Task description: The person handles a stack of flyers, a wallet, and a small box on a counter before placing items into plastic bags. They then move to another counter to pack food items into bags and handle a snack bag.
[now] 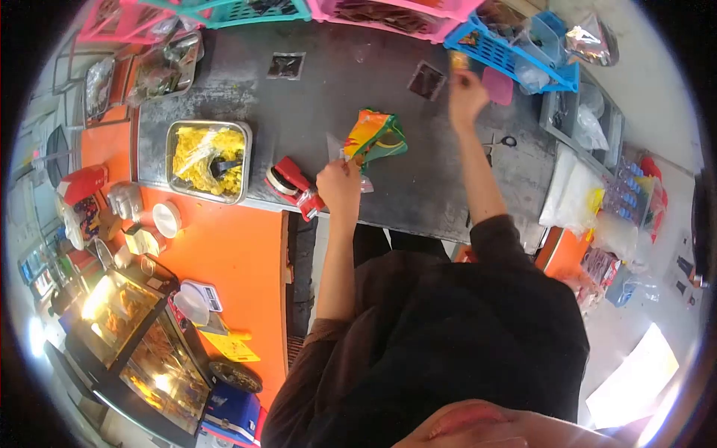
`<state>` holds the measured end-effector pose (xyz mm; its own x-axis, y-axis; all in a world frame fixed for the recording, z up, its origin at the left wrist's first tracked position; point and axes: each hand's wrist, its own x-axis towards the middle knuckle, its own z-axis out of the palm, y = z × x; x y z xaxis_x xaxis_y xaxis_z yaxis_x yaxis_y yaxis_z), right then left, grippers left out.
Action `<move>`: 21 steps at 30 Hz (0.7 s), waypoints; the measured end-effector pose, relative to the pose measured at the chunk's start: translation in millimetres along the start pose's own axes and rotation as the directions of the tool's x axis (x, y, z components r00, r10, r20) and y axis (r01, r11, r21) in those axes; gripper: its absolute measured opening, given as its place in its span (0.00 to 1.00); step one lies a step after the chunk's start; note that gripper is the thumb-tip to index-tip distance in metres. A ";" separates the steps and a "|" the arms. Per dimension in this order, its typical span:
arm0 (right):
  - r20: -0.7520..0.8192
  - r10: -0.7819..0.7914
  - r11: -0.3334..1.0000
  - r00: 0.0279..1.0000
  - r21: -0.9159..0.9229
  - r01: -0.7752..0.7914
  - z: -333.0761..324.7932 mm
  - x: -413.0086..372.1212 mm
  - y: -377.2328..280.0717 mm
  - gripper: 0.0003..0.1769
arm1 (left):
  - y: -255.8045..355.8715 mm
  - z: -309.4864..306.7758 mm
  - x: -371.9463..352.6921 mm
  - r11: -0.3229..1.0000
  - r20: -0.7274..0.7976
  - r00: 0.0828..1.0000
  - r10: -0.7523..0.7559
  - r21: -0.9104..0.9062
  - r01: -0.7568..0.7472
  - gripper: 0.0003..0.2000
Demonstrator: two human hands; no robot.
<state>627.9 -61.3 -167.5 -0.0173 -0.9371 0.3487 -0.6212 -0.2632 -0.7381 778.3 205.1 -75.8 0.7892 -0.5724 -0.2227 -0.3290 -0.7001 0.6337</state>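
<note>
My left hand (340, 183) is closed at the near side of a green, orange and yellow packet (377, 138). Clear plastic (366, 184) shows around its fingers, apparently a thin bag it pinches. Stretched out to the far right, my right hand (468, 101) has its fingers closed on a small yellowish sachet (459, 61), just in front of the blue basket (500, 54). Left of it lies a dark sachet (427, 81), and on its right a pink flat piece (497, 86). A red tape dispenser (295, 187) stands beside my left hand.
A metal tray (248, 168) of yellow food with a black utensil sits at left. Another dark sachet (286, 66) lies farther back. Pink (403, 26) and green baskets (254, 13) line the far edge. Scissors (497, 142) lie right; a lit food display (149, 351) stands lower left.
</note>
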 end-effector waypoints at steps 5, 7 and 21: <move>0.014 -0.007 0.998 1.000 0.059 0.006 -9.0 40.1 20.8 0.07 | -4.9 -0.3 2.0 0.990 0.027 0.994 0.111 0.082 -0.112 0.15; 0.103 -0.167 0.986 0.981 -0.006 0.169 -37.2 31.7 -43.2 0.08 | -5.7 1.6 7.5 0.989 0.043 0.990 0.133 0.066 -0.135 0.15; 0.815 -0.461 0.877 0.350 0.360 0.317 -58.0 -112.5 -87.2 0.18 | 35.8 5.0 -24.8 0.693 0.277 0.728 0.627 0.229 -0.683 0.12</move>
<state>638.6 80.4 -108.9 0.9193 -0.3934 -0.0084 -0.2681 -0.6106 -0.7451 744.4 192.1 -51.3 0.2248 -0.9740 0.0294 -0.8860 -0.1918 0.4221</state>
